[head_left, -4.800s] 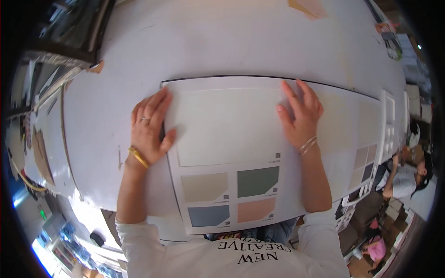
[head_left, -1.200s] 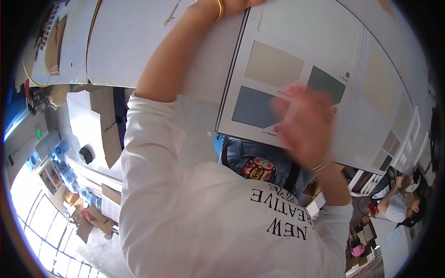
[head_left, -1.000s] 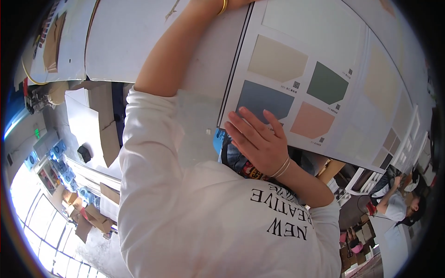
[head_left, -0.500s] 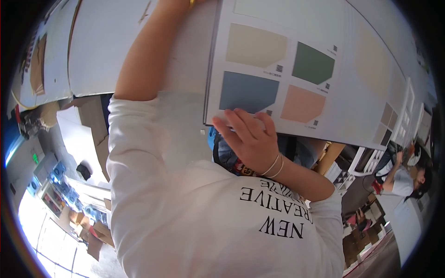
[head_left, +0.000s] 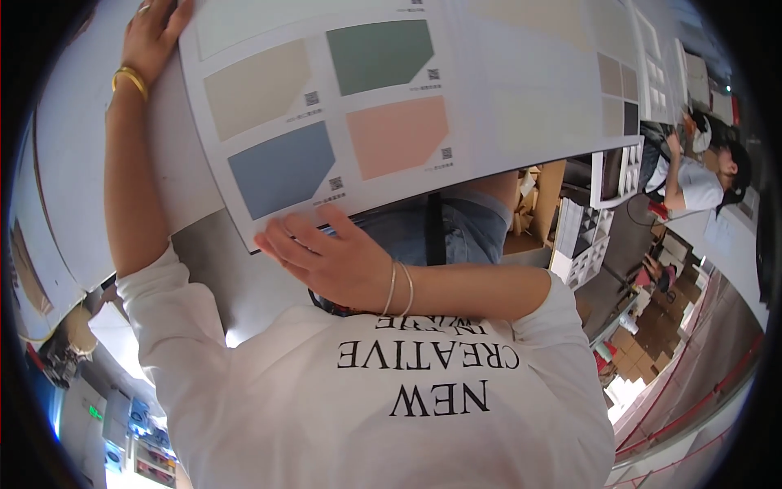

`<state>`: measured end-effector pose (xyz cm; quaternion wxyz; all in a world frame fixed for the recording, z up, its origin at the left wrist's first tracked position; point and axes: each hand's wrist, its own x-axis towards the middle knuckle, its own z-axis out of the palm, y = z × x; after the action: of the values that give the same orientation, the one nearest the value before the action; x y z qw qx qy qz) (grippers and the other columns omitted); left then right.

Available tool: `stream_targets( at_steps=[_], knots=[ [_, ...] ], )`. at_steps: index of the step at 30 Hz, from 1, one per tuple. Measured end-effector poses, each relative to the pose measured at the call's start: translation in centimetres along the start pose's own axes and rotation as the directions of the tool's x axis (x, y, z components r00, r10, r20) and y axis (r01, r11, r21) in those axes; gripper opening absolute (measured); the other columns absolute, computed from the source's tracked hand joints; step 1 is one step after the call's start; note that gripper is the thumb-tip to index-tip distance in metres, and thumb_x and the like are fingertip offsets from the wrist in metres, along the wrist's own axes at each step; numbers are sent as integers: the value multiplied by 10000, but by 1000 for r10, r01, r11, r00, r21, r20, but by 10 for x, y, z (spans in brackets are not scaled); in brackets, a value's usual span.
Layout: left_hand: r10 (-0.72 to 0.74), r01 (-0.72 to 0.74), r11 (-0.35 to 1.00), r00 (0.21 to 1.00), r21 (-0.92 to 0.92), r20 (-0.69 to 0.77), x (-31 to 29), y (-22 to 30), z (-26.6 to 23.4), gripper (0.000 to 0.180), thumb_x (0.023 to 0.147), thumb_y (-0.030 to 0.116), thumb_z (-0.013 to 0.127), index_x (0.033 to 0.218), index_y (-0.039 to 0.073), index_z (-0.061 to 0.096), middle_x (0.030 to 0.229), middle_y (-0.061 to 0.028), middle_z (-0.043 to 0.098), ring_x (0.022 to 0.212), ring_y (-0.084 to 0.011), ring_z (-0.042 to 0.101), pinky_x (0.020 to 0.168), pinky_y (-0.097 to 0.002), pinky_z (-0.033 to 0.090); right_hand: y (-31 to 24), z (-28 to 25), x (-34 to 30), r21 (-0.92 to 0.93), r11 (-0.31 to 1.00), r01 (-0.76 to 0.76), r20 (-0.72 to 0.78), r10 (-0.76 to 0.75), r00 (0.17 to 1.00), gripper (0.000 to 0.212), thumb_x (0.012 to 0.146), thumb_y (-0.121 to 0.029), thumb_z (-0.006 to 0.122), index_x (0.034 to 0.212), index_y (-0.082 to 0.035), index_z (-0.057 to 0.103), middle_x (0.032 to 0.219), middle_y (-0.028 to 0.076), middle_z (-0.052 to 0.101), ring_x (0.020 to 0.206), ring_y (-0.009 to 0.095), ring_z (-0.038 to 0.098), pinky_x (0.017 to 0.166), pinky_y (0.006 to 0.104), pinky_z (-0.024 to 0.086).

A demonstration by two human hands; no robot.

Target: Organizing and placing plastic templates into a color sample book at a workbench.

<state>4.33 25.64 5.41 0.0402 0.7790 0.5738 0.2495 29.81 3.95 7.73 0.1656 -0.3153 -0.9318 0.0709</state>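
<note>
A large white colour sample book [head_left: 481, 122] lies open at the table's edge. On its left page are a beige swatch [head_left: 257, 88], a green swatch [head_left: 381, 55], a blue swatch [head_left: 281, 169] and a pink swatch [head_left: 399, 134]. My left hand [head_left: 153, 39], with a gold bangle, stretches along the book's upper left edge. Its thumb is apart from its fingers, and the fingertips are cut off by the frame. At the lower left corner, my right hand [head_left: 330, 257], wearing two thin bangles, rests its slightly blurred, spread fingers over the bottom edge, below the blue swatch.
The white table [head_left: 69, 155] runs along the left. Right of my lap stand an open cardboard box [head_left: 529, 216] and white racks [head_left: 585, 236]. Another person [head_left: 696, 179] works farther right, beside a white surface. More cardboard boxes [head_left: 639, 350] are stacked at lower right.
The view has turned, and the book appears farther left and tilted. My left hand has come into view at its left edge. My right hand stays at the bottom edge, now nearer the lower left corner.
</note>
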Motion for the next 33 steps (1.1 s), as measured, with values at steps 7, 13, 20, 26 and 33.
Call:
stream_targets(
  at_steps=[7,13,20,26,33],
  knots=[
    [145,-146,989,987,-9,-74,-1,-50,29,444,893,332,433,1304,165,436,1352,-67,416,1236,-262,392,1018,-329,309,1,6,-3,35,998,-42,-50,44,998,263,782,-180,610,1031,-94,622,1024,-9,497,935,114,466,790,327,370],
    [115,-117,993,991,-20,-64,1,-44,24,436,893,321,435,1300,166,440,1345,-70,424,1227,-266,403,1014,-332,315,19,0,-8,164,986,43,-17,-41,999,319,736,-151,602,1049,-85,605,1105,7,518,1009,129,487,824,286,383],
    [133,-133,991,990,-10,-54,-4,-41,21,442,885,313,441,1298,156,439,1340,-73,426,1212,-273,415,1008,-345,315,65,-35,-43,201,979,-46,114,23,993,328,702,-130,603,1028,-97,611,1127,42,538,1018,164,524,877,317,387],
    [20,-21,998,1000,-55,-17,-1,6,7,491,796,212,479,1235,-5,450,1264,-237,441,1143,-378,436,975,-411,331,90,-45,-70,29,991,-132,71,129,989,310,695,-105,585,997,-143,644,1100,19,550,995,142,526,878,330,365],
    [-38,38,998,999,-41,3,-1,3,7,495,785,205,499,1240,16,452,1264,-227,439,1130,-369,437,968,-405,337,85,-48,-64,45,984,-173,108,168,980,342,668,-92,620,1007,-135,637,1113,27,546,1020,154,515,896,360,351]
  ],
)
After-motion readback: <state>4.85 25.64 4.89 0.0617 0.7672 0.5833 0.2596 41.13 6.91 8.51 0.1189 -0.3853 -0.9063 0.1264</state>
